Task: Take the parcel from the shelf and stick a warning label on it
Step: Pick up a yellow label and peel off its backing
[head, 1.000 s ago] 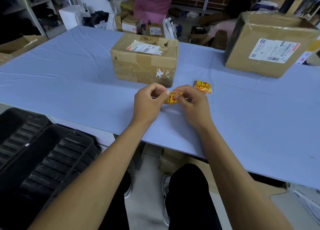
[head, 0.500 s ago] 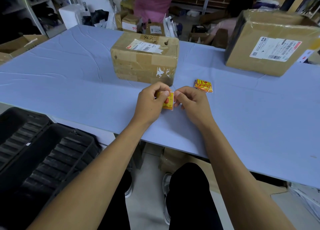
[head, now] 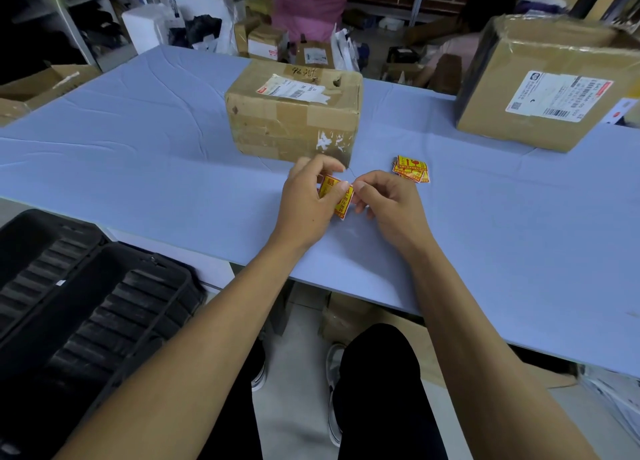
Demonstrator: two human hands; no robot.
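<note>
Parcel (head: 294, 111) first: we see a brown cardboard box wrapped in tape, sitting on the blue bench (head: 138, 154) straight ahead of us, with a white shipping slip (head: 292, 89) on its top face and a torn white patch on its near side. Our hands are just in front of it, low over the bench.

Our left hand (head: 308, 201) pinches a yellow and red warning label (head: 337, 196) between thumb and fingers, holding it roughly on edge and turned toward us. Our right hand (head: 388, 203) is curled beside it, with its thumb and forefinger meeting at the label's upper right corner. We cannot tell whether the backing is coming off. The label is near the parcel, but we see no contact between them.

A small pile of the same labels (head: 411, 169) lies flat on the bench to the right of our hands, apart from them. Farther right, at the back edge of the bench, stands a larger cardboard box (head: 540, 89) with its own white slip on the side facing us.

To our lower left is a black ribbed plastic tray (head: 79, 307), its far end next to the bench's near edge. Beyond the bench we see shelving and more boxes.
</note>
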